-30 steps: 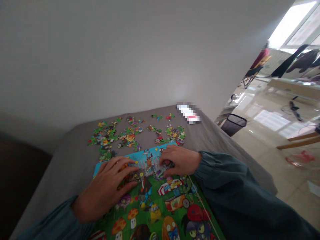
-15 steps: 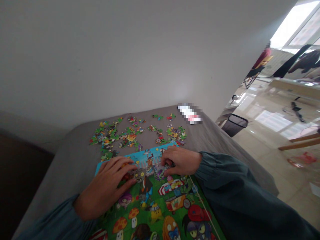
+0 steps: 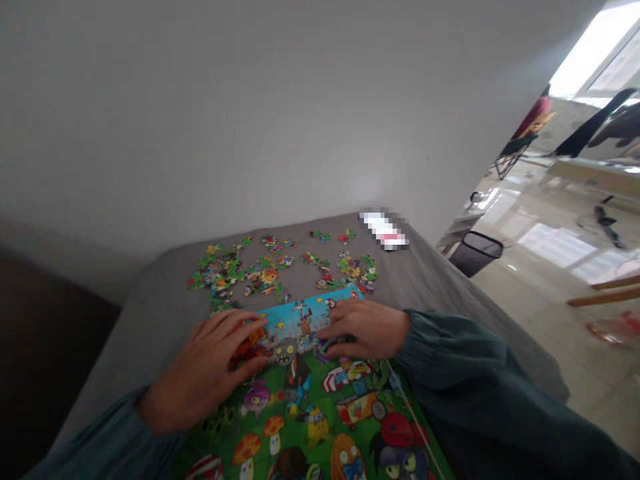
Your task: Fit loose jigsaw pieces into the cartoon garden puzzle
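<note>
Head view: seated person's two hands over a cartoon jigsaw on a grey-covered desk (image 3: 150, 313) that abuts a white wall.
Desk: broad cloth surface, carrying everything within arm's reach.
Jigsaw (image 3: 320, 407): largely assembled, lying flat directly before the person; blue top strip at its far edge.
Loose pieces (image 3: 260, 270): scattered face-up just beyond the jigsaw, probably so each print stays readable.
Left hand (image 3: 210, 363): fingers spread, palm down, pressing the upper left area flat.
Right hand (image 3: 365, 327): fingers curled onto the upper right area; whether a piece is pinched cannot be told.
Bin (image 3: 477, 252): on the floor, well apart.
</note>
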Motion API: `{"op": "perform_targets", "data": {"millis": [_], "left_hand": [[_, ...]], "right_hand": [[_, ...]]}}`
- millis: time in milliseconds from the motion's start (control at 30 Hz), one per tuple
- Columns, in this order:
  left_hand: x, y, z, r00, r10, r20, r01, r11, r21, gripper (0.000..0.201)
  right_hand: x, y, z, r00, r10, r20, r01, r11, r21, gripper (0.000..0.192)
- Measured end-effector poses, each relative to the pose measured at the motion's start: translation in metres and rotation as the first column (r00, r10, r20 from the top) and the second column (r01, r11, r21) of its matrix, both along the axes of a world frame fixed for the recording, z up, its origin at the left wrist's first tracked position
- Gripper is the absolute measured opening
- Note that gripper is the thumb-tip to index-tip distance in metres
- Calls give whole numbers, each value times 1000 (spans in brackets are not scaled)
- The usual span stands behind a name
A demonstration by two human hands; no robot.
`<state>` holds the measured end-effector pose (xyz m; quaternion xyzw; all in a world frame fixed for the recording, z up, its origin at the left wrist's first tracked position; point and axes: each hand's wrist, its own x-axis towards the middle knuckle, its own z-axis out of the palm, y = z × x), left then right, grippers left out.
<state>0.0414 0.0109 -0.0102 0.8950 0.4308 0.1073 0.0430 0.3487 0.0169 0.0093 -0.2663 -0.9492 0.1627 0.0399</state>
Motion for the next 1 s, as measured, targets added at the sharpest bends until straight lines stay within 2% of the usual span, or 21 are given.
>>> {"op": "perform_targets", "data": {"millis": [300,600,733,867,933,1000], "left_hand": [[0,-2,3,1000,-1,-26,-1,997,-76,40],[6,-2,5,1000,-22,11,23,999,-35,34],[11,-2,8,999,-31,45,31,1000,-3,31],[20,-5,16,994,-87,65,87,996,1,30],[24,-8,19,987,-145,75,145,989,5,30],[29,-12,21,976,-195,94,192,981,33,31]], "right_hand": [[-7,-8,6,995,-11,96,1,995,102,36],[-11,-10,1,997,-58,49,53,994,101,30],[-12,-5,-4,996,-57,-65,60,997,49,29],[-12,-2,-5,934,-202,-296,205,979,-20,32],[-15,-3,-4,898,-253,-361,229,967,-108,32],[-20,-7,-3,877,-282,-388,192,948,-253,32]]}}
